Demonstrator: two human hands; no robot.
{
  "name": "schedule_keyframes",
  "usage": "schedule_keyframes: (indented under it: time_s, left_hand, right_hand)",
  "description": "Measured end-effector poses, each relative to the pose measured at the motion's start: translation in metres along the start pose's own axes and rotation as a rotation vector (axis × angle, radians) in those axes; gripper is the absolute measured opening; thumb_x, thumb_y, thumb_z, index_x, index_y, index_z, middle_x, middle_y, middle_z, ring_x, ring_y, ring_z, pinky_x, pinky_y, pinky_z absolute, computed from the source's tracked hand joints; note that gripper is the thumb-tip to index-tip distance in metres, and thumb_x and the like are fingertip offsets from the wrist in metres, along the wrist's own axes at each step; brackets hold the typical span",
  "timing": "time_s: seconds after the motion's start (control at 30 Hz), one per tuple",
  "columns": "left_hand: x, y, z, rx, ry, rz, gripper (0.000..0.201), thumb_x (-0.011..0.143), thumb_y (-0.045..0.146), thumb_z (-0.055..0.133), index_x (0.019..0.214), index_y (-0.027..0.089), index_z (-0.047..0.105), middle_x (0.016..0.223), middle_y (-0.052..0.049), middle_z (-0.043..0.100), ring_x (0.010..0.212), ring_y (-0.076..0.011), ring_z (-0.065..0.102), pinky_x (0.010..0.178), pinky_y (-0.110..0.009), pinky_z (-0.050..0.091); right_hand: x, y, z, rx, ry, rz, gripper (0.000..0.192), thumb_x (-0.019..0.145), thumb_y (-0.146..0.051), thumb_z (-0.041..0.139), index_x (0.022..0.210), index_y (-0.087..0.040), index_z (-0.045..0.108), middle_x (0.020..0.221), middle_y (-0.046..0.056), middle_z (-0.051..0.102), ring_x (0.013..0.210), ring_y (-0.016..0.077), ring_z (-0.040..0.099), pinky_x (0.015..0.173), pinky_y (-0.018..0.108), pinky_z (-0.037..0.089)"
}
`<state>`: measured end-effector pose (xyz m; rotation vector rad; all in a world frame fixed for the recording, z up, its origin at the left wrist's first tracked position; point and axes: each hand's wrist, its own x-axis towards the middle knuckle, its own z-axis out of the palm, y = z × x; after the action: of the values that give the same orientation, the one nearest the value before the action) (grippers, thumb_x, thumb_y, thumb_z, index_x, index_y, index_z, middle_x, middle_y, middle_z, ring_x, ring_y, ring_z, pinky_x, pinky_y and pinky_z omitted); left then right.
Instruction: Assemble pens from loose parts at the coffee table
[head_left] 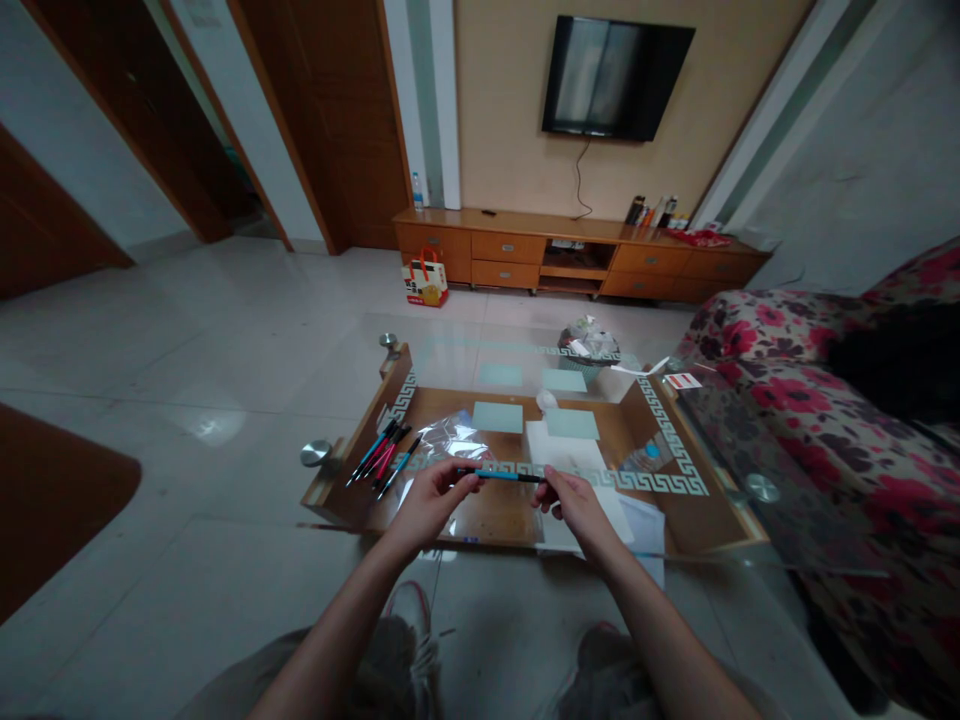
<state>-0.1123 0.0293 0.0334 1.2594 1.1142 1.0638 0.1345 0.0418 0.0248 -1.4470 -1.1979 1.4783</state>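
Observation:
A slim blue pen (504, 475) with black ends is held level above the near part of the glass table (450, 350). My left hand (433, 497) is closed on its left end, thumb and fingers pinching it. At the right end, the fingertips of my right hand (571, 503) pinch the black tip. On the glass to the left lies a loose bunch of blue, red and black pens (381, 452), one blue pen (400, 467) a little apart from the others. Beside them, a crumpled clear plastic bag (452, 437) rests behind my left hand.
White paper (643, 520) shows under the glass at right, near a plastic bottle (645, 455). A basket with bags (589, 342) stands at the table's far side. A flowered sofa (847, 430) borders the right; a TV cabinet (510, 245) runs along the wall.

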Motion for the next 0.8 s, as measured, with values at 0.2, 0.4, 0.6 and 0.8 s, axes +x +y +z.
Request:
schedule_keyframes:
  time_s: [0.2, 0.4, 0.6, 0.8]
  left_hand:
    - [-0.002, -0.001, 0.001, 0.002, -0.012, -0.012, 0.035, 0.082, 0.042, 0.072, 0.106, 0.016, 0.069, 0.094, -0.009, 0.072, 0.086, -0.0202, 0.067, 0.076, -0.031, 0.053]
    - [-0.003, 0.002, 0.003, 0.013, 0.012, 0.009, 0.035, 0.080, 0.040, 0.073, 0.108, 0.018, 0.069, 0.101, -0.009, 0.072, 0.089, -0.0201, 0.067, 0.078, -0.031, 0.052]
    - [-0.002, 0.003, 0.004, 0.073, 0.018, -0.012, 0.031, 0.082, 0.042, 0.070, 0.102, 0.018, 0.071, 0.090, -0.007, 0.073, 0.083, -0.0198, 0.067, 0.075, -0.030, 0.051]
    - [-0.001, -0.001, 0.001, 0.110, 0.035, -0.049, 0.033, 0.082, 0.044, 0.070, 0.101, 0.017, 0.071, 0.086, -0.008, 0.073, 0.082, -0.0208, 0.067, 0.073, -0.029, 0.049]
  right_hand:
    - [0.004, 0.009, -0.002, 0.054, -0.018, 0.016, 0.052, 0.079, -0.069, 0.058, 0.066, -0.019, 0.059, 0.066, 0.005, 0.066, 0.057, 0.0150, 0.054, 0.050, 0.026, 0.032]
    - [0.003, 0.014, -0.004, 0.075, -0.020, 0.024, 0.056, 0.082, -0.069, 0.054, 0.058, -0.019, 0.056, 0.059, 0.005, 0.064, 0.052, 0.0131, 0.049, 0.050, 0.026, 0.030]
    - [0.001, 0.010, -0.004, 0.005, -0.010, 0.011, 0.056, 0.081, -0.071, 0.054, 0.058, -0.020, 0.057, 0.060, 0.004, 0.062, 0.054, 0.0143, 0.049, 0.053, 0.027, 0.033]
    - [0.001, 0.012, -0.005, -0.012, -0.038, -0.040, 0.055, 0.085, -0.067, 0.053, 0.060, -0.019, 0.060, 0.061, 0.003, 0.062, 0.053, 0.0131, 0.046, 0.054, 0.027, 0.033]
